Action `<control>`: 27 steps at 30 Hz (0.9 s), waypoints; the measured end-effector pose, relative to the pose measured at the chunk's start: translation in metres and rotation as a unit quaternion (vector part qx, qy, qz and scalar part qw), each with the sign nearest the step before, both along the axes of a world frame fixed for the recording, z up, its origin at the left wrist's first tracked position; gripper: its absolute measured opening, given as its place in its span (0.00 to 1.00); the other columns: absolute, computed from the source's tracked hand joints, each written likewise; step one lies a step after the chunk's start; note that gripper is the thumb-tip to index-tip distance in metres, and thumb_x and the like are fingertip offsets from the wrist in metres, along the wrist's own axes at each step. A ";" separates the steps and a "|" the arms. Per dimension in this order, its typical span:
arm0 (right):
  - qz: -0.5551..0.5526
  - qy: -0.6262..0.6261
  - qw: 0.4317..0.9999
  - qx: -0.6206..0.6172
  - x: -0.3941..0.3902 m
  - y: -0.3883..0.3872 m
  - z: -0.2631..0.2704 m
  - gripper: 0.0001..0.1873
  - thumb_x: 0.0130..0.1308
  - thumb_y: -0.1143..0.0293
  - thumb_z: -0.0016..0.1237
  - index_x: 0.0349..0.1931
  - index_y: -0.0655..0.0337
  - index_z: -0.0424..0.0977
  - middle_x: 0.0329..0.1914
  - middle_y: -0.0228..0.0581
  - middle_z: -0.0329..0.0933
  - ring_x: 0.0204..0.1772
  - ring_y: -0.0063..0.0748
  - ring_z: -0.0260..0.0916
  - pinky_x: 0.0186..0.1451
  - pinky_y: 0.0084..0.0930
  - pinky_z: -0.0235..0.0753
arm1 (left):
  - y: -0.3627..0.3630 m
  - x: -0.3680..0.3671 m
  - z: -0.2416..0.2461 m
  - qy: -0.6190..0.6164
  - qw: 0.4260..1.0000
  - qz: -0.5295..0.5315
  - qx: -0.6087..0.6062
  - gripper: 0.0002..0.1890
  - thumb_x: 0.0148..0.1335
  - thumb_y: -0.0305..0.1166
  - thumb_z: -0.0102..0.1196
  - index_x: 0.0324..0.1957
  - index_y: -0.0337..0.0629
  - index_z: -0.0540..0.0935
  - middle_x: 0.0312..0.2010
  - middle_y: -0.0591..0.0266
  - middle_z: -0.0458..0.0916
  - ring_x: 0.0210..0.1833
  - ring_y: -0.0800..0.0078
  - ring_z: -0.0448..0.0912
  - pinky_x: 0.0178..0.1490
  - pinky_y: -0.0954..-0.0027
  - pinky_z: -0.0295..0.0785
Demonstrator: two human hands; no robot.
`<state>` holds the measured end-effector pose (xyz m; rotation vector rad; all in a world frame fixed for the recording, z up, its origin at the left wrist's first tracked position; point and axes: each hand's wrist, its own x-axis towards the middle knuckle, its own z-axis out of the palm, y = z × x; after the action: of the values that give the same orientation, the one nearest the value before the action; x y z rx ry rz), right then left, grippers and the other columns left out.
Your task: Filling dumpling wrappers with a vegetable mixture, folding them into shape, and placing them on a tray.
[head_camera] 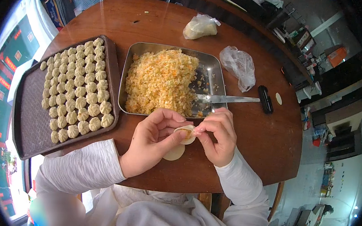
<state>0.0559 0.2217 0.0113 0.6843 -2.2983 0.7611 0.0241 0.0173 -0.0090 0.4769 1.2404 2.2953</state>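
Note:
My left hand [155, 139] cradles a round dough wrapper with filling [189, 140], its thumb pressed into the middle over the orange-flecked filling. At the wrapper's right edge, the thumb and fingertips of my right hand [216, 135] pinch the dough. Another flat dough wrapper [174, 154] lies on the table beneath my left hand, partly hidden by it. Just beyond both hands is a rectangular metal tray [215, 63] heaped with finely chopped filling [161, 82]. A flat metal spreader [230, 99] leans over the tray's right rim, its blade end in the filling.
A dark baking tray [33, 127] with rows of pleated dumplings [79, 80] sits on the left. Toward the back of the wooden table [261, 144] are a knotted plastic bag [200, 27] and a crumpled clear bag [238, 66]. A black object [265, 99] touches the spreader's right end.

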 end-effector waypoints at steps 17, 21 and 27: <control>0.014 -0.048 0.999 -0.020 0.000 -0.005 0.002 0.07 0.61 0.69 0.59 0.36 0.56 0.75 0.38 0.35 0.75 0.42 0.42 0.71 0.51 0.38 0.68 | -0.002 -0.004 -0.004 0.014 1.000 0.018 -0.016 0.06 0.69 0.24 0.58 0.45 0.35 0.76 0.49 0.56 0.83 0.51 0.77 0.81 0.58 0.73 0.77; 0.003 -0.044 0.999 -0.025 -0.001 -0.005 -0.003 0.08 0.60 0.71 0.60 0.36 0.57 0.75 0.38 0.35 0.74 0.42 0.42 0.71 0.50 0.37 0.68 | -0.001 -0.004 -0.005 0.016 1.000 0.023 0.006 0.07 0.69 0.24 0.58 0.45 0.34 0.76 0.49 0.56 0.83 0.51 0.76 0.81 0.58 0.73 0.77; -0.001 -0.022 1.000 -0.004 -0.001 -0.003 0.000 0.08 0.57 0.74 0.61 0.35 0.56 0.75 0.37 0.34 0.74 0.41 0.41 0.71 0.50 0.37 0.68 | 0.000 -0.002 -0.005 0.031 0.999 0.025 -0.002 0.08 0.69 0.24 0.58 0.46 0.32 0.79 0.52 0.53 0.82 0.52 0.74 0.81 0.59 0.72 0.77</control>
<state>0.0552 0.2183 0.0116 0.6672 -2.3338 0.7922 0.0224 0.0174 -0.0141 0.5258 1.2999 2.3362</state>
